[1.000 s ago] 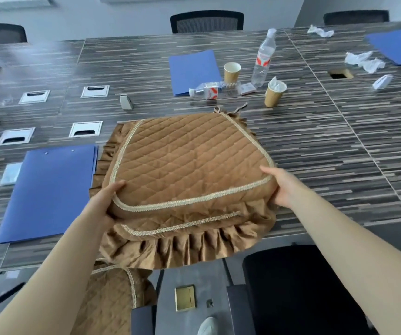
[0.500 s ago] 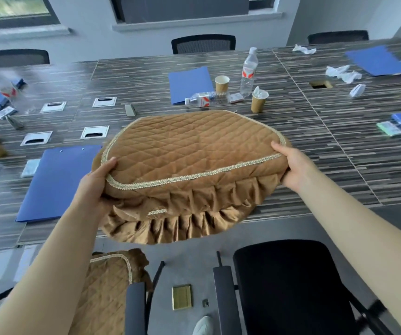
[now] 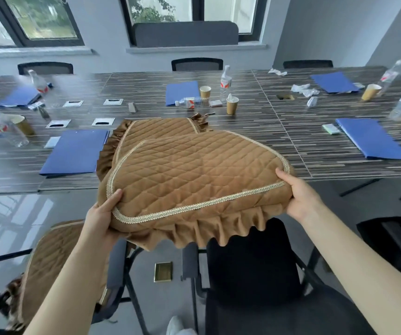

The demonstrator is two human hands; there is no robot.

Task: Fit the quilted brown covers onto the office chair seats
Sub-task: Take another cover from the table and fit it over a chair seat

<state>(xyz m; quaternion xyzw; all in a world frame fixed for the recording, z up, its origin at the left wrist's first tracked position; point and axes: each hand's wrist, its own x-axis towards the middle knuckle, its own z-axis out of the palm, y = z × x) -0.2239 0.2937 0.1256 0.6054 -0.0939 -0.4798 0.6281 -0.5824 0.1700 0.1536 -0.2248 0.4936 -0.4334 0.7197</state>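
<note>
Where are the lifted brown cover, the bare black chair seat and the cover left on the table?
lifted brown cover (image 3: pixel 194 175), head view, quilted top.
bare black chair seat (image 3: pixel 250 262), head view, seat surface.
cover left on the table (image 3: pixel 153 131), head view, quilted top.

three brown covers (image 3: pixel 194 180), six blue folders (image 3: pixel 76 153)

Both hands, left (image 3: pixel 102 218) and right (image 3: pixel 298 197), grip a quilted brown cover (image 3: pixel 194 175) above a black chair seat (image 3: pixel 250 267).

Blue folders (image 3: pixel 76 155), paper cups (image 3: pixel 232 105), perhaps tissues (image 3: pixel 304 89)
</note>
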